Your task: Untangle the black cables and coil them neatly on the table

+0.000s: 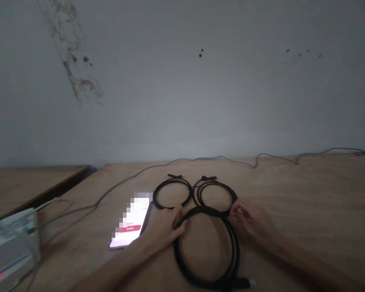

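Atop wooden table: left hand, right hand holding black cable coil (stained wall behind).

No readable text, the phone screen pixelated.

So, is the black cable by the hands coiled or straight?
Coiled: the black cable lies in round turns on the wooden table, the left hand and right hand at its top.

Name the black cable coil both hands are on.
The large coil, held by the left hand and right hand; the two smaller coils lie beyond it.
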Demonstrator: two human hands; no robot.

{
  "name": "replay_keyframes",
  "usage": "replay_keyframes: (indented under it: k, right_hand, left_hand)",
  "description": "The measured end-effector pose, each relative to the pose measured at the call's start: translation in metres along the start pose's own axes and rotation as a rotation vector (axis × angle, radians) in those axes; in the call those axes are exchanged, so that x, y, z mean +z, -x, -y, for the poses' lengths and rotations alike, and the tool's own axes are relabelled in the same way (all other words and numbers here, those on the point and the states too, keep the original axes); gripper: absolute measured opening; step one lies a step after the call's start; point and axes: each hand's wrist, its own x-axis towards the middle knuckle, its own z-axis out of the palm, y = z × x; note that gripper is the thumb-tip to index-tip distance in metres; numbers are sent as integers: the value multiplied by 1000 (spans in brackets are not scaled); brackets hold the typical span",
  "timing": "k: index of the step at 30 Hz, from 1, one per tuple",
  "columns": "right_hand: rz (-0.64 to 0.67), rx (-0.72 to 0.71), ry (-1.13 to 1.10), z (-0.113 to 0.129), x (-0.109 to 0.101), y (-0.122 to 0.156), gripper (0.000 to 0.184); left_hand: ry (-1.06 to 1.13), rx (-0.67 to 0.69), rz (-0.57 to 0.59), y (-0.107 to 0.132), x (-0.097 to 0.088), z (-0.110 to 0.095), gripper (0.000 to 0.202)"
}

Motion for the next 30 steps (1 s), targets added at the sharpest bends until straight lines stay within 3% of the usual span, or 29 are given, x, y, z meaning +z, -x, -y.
replay_keyframes:
  k: [9, 14, 22, 30]
  right_hand:
    - [-189, 147, -20, 1, -17, -8, 22]
    - [-73, 133, -52, -4, -22, -10, 21]
    - [160, -177, -59, 5, -18, -5, 25]
    - [205, -259, -47, 11, -35, -9, 14]
  left_hand:
    - [-64, -68, -62, -1, 1, 5, 10]
    - [-93, -73, -80, 0, -2, 0, 9]
    - [-107, -41, -88, 2, 1, 3, 9]
    - [-112, -34, -88, 1, 1, 2, 13]
